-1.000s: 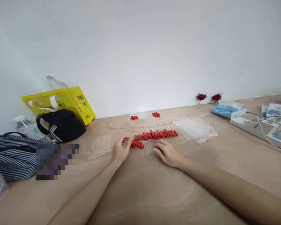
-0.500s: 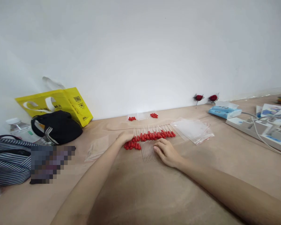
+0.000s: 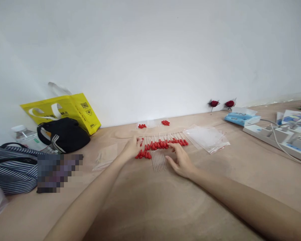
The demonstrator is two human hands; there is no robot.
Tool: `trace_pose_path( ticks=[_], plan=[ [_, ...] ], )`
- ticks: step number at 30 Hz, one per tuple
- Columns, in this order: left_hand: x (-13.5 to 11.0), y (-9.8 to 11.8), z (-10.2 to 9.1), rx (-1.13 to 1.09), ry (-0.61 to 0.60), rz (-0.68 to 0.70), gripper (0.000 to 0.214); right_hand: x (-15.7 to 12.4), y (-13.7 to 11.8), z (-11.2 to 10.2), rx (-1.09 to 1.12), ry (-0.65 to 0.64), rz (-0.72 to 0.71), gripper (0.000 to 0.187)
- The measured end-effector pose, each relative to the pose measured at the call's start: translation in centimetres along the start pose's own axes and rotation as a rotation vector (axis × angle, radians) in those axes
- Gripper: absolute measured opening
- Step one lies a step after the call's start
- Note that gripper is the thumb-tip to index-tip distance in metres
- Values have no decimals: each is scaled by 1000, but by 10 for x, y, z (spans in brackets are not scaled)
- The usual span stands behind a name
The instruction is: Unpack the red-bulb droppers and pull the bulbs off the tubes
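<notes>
A row of glass droppers with red rubber bulbs (image 3: 160,145) lies across the table, thin tubes pointing toward the wall. Nearer to me is a second, shorter group of red bulbs (image 3: 144,154), with clear tubes (image 3: 159,161) lying side by side to its right. My left hand (image 3: 132,148) is closed at the left end of the row, pinching a dropper (image 3: 141,141) whose red bulb shows at the fingertips. My right hand (image 3: 182,161) is open, thumb and fingers apart, its fingertips at the row's bulbs just right of the clear tubes.
Clear plastic bags (image 3: 207,139) lie right of the row, another bag (image 3: 105,157) to the left. Small red bulbs (image 3: 166,123) sit by the wall. A yellow bag (image 3: 65,110) and black cap (image 3: 65,135) stand left; tissues (image 3: 240,118) and a power strip (image 3: 263,132) lie right.
My left hand has lifted slightly, and a red-bulbed dropper now shows in its fingers. My right hand's fingers have spread and reached onto the row's bulbs. The view has shifted slightly.
</notes>
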State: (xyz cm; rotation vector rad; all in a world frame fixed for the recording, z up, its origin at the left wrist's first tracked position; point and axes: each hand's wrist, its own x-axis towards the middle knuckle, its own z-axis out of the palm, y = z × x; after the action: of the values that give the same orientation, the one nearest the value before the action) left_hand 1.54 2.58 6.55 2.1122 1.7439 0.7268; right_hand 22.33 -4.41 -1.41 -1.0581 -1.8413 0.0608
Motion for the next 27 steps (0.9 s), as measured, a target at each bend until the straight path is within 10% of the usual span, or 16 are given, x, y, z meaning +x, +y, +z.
trace_pose_path(
  ticks=[5, 10, 27],
  plan=[
    [-56, -3, 25, -13, -34, 416, 6, -3, -5, -12, -94, 50, -83, 66],
    [-74, -10, 49, 32, 86, 692, 7, -3, -10, -18, -254, -174, -264, 39],
    [-71, -15, 54, 153, 116, 880, 21, -8, -10, -6, -206, -150, -389, 22]
  ],
)
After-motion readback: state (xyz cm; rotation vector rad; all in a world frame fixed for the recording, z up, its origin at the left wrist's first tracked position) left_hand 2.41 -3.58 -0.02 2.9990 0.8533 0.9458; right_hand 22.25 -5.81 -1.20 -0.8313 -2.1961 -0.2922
